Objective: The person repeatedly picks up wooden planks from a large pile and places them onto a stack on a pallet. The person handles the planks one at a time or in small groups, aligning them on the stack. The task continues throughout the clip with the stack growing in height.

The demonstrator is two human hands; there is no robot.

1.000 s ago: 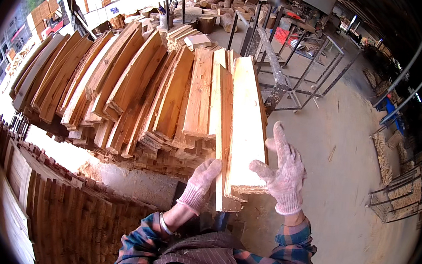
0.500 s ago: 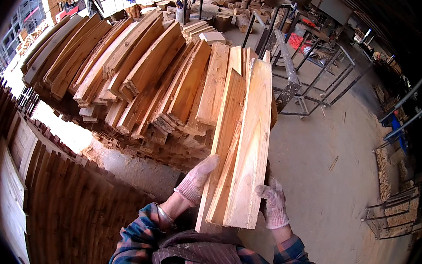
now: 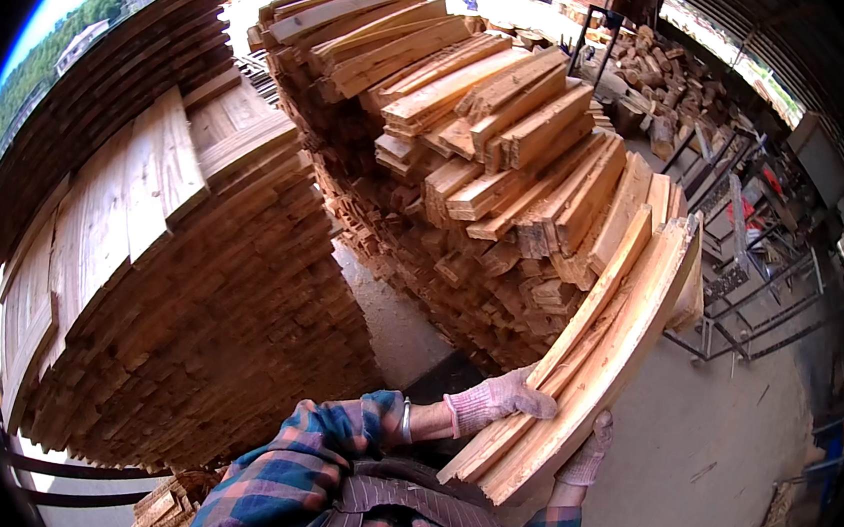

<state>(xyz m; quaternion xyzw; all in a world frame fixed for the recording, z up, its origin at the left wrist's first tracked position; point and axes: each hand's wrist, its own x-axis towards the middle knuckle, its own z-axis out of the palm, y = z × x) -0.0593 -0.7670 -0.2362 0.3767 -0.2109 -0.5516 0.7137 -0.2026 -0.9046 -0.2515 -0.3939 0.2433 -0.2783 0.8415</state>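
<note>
A small bundle of long, pale wooden boards [image 3: 603,352] slants up and away to the right in front of me. My left hand [image 3: 508,402], in a light knitted glove, grips their left side near the close end, thumb on the wood. On the other side my right hand [image 3: 588,453], gloved too, holds the bundle, its fingers partly hidden by the wood. The boards' far ends overlap the near right end of a large pile of rough boards [image 3: 545,124] in the view; whether they touch it I cannot tell.
To my left stands a tall, neatly layered stack of boards [image 3: 207,315], with wide planks [image 3: 143,184] on top. A narrow strip of concrete floor [image 3: 391,326] separates it from the rough pile. Black metal frames [image 3: 754,308] stand at the right, and cut logs [image 3: 663,89] lie heaped beyond.
My view has turned left, bringing the layered stack fully in. The bundle has gone from nearly straight ahead to slanting rightward; both hands still hold it.
</note>
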